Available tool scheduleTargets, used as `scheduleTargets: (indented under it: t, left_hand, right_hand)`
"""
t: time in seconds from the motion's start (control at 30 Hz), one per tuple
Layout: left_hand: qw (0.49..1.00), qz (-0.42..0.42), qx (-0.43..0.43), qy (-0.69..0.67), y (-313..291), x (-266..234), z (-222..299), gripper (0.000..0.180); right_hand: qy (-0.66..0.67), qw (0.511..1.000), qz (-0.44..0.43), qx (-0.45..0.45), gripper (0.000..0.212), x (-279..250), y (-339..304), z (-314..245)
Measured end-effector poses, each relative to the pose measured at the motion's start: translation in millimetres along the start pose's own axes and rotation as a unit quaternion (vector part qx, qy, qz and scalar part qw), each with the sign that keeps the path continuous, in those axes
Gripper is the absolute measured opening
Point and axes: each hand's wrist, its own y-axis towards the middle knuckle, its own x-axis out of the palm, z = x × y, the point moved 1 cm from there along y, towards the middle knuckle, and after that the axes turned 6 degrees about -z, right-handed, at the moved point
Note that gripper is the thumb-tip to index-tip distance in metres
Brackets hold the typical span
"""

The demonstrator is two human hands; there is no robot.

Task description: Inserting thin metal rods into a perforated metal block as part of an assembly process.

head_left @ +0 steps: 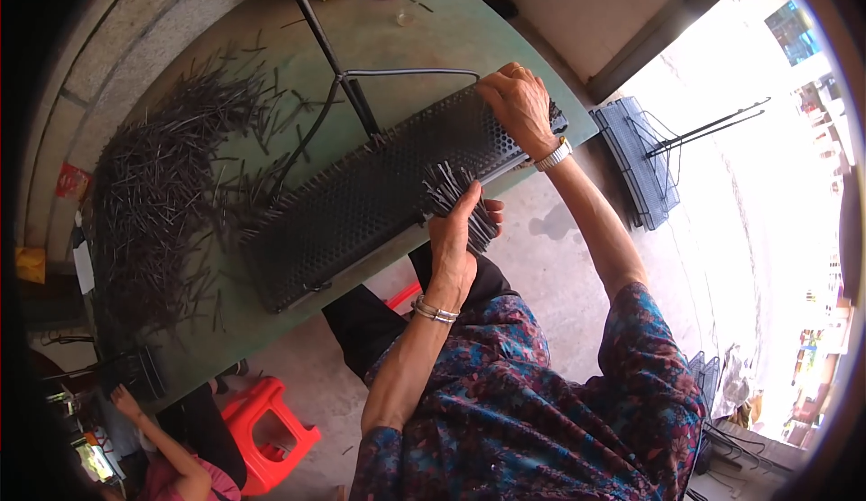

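Observation:
A long black perforated panel (352, 208) lies slantwise on the green table (244, 343), with a row of short dark strips standing along its far edge. A bundle of thin dark strips (444, 187) is gripped in my left hand (456, 244), just off the panel's near edge. My right hand (523, 109) is over the panel's right end, its fingers bent and pressed together at the far edge. What sits between those fingertips is hidden. A black tubular handle (311, 27) with a forked frame runs from behind the panel.
A big heap of loose dark strips (149, 203) covers the table's left side. At lower left are a red stool (266, 429) and another person's hand (124, 402). Another perforated panel with a handle (636, 163) stands on the floor at right.

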Motion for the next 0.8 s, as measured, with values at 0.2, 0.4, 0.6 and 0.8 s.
scheduleTargets:
  t: [0.2, 0.4, 0.6, 0.8]
  left_hand:
    - [1.000, 0.000, 0.016, 0.008, -2.4, 1.4, 5.1, 0.022]
    - [1.000, 0.005, 0.012, 0.007, -3.3, 2.4, 5.1, 0.019]
    - [1.000, -0.003, 0.019, 0.016, 0.2, -2.5, 2.8, 0.019]
    - [0.998, -0.020, 0.041, 0.036, -0.9, 3.7, 5.0, 0.023]
  right_hand:
    - [-0.053, 0.998, 0.015, 0.020, 0.018, 1.2, -4.9, -3.1]
    - [-0.063, 0.998, -0.021, 0.004, 0.020, 8.1, -2.7, 2.7]
    - [0.129, 0.978, -0.149, 0.067, 0.035, -39.9, -28.1, -30.1]
    - [0.398, 0.860, -0.300, 0.105, 0.021, -46.2, -57.6, -45.7]
